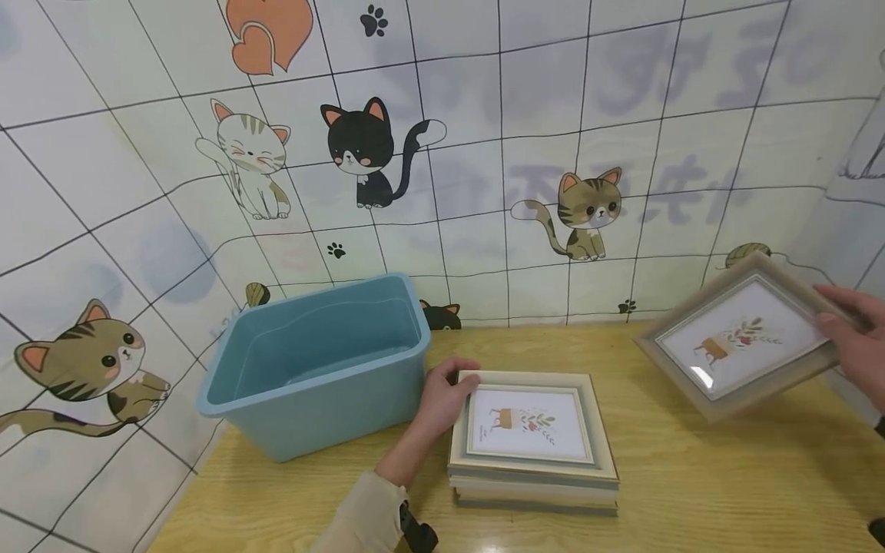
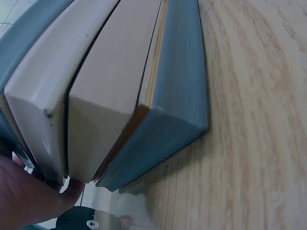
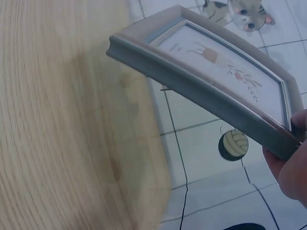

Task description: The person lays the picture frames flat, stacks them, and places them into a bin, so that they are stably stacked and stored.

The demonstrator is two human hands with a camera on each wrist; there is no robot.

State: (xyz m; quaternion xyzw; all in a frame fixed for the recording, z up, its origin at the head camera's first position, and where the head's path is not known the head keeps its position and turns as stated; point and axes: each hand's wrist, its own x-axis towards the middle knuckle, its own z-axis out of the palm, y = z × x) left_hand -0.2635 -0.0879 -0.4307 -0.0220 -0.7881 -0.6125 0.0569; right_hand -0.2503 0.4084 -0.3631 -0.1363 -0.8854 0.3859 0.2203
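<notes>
On the table sits a stack of picture frames (image 1: 532, 491), several deep, cream, white and grey-blue at the edges. The top one, a cream frame (image 1: 531, 422), shows a print of a brown pot with leaves. My left hand (image 1: 442, 395) grips the stack's far left corner, thumb on the top frame and fingers along the back edge. In the left wrist view the stacked frames (image 2: 103, 96) fill the left half, with fingers at their corner. To the right, my right hand (image 1: 860, 338) holds a taupe picture frame (image 1: 740, 338) by its right corner, tilted above the table, print facing up.
A blue plastic tub (image 1: 318, 399) stands left of the stack, its inside bare where visible. The wooden table (image 1: 691, 491) meets a wall covering (image 1: 470, 153) printed with cats and grid lines at the back and left.
</notes>
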